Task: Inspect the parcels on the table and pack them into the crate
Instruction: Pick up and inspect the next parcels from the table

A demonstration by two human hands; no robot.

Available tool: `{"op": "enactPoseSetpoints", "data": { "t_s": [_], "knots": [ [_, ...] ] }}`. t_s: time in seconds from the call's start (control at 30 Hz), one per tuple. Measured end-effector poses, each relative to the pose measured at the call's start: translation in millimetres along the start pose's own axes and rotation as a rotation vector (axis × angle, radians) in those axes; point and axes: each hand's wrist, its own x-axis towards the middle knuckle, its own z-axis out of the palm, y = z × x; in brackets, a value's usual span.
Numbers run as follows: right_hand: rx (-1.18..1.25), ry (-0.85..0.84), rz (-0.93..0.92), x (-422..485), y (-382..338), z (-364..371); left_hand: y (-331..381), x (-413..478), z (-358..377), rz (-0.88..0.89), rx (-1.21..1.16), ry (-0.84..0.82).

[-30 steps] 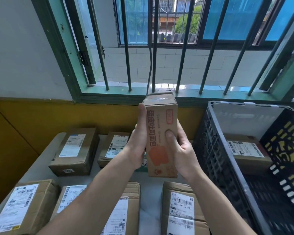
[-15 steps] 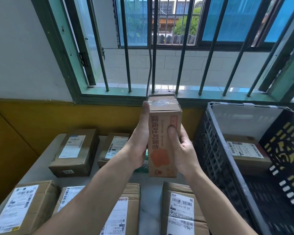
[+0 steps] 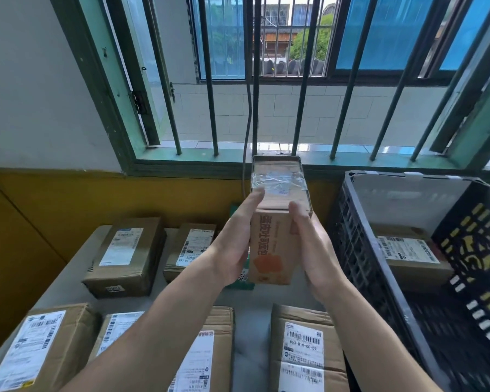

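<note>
Fingers of my left hand (image 3: 232, 250) and right hand (image 3: 313, 250) grasp tall parcel (image 3: 269, 247) above bare worktop (image 3: 251, 352) strip; crate (image 3: 351, 222) rim just right.

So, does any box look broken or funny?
Nothing looks broken. The tall box, held by the left hand and right hand, has crinkly clear tape across its top and orange printing down its front, unlike the white-labelled parcels on the table. Its far sides are hidden.
</note>
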Motion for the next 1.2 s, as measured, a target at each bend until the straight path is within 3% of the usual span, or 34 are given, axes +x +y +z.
{"op": "enactPoseSetpoints", "data": {
  "t_s": [0.43, 0.63, 0.8, 0.97, 1.2],
  "knots": [
    [0.113, -0.037, 0.071, 3, -5, -6, -8, 8, -6, 0.008, -0.027, -0.048],
    [0.131, -0.112, 0.093, 2, -5, -9, -10, 8, -3, 0.052, 0.002, 0.009],
    [0.092, -0.022, 0.059, 3, -2, 1, -16, 9, -5, 0.064, -0.031, -0.033],
    [0.053, -0.083, 0.019, 2, 2, 0, -15, 11, -8, 0.099, 0.000, -0.017],
    [-0.047, -0.044, -0.008, 8, 7, -1, -16, 6, -7, 0.101, 0.016, -0.036]
  ]
}}
